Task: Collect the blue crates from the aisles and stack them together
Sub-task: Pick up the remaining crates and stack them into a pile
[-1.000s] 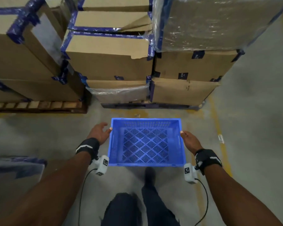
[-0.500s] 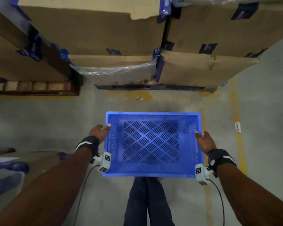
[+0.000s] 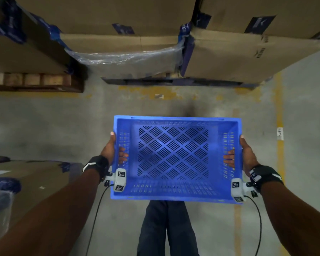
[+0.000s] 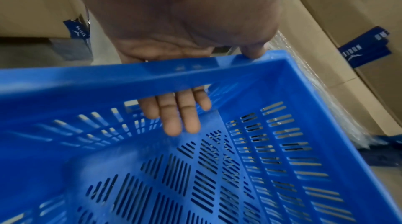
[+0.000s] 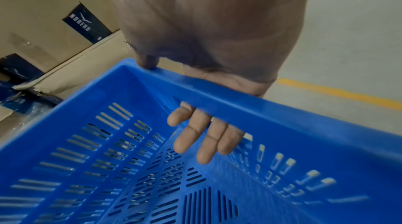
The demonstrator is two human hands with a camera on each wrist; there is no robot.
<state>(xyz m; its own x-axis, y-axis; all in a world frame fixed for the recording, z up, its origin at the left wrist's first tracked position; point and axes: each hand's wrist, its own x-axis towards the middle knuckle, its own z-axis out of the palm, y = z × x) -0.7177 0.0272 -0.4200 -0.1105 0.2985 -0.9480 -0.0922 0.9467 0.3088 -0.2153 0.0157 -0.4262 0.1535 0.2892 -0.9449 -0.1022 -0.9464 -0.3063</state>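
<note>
An empty blue crate point(image 3: 174, 189) with a slotted floor hangs above the concrete floor, level, in front of my legs. My left hand point(image 3: 112, 150) grips its left side: the fingers point(image 4: 180, 116) pass through the handle slot into the crate and the thumb lies on the rim point(image 4: 152, 71). My right hand point(image 3: 245, 154) grips the right side the same way, fingers point(image 5: 206, 140) poking through the handle slot under the rim point(image 5: 239, 105). The crate point(image 4: 195, 184) holds nothing inside.
Stacked cardboard boxes point(image 3: 238, 58) on pallets stand straight ahead, one wrapped in plastic film point(image 3: 129, 61). A wooden pallet point(image 3: 33, 80) lies at the left. Another box point(image 3: 35, 182) is close at my left. A yellow floor line point(image 3: 279, 111) runs along the right.
Both hands went from beside the crate's sides to gripping its handle slots. The crate has risen off the floor toward me and looks larger; my view has tilted down.
</note>
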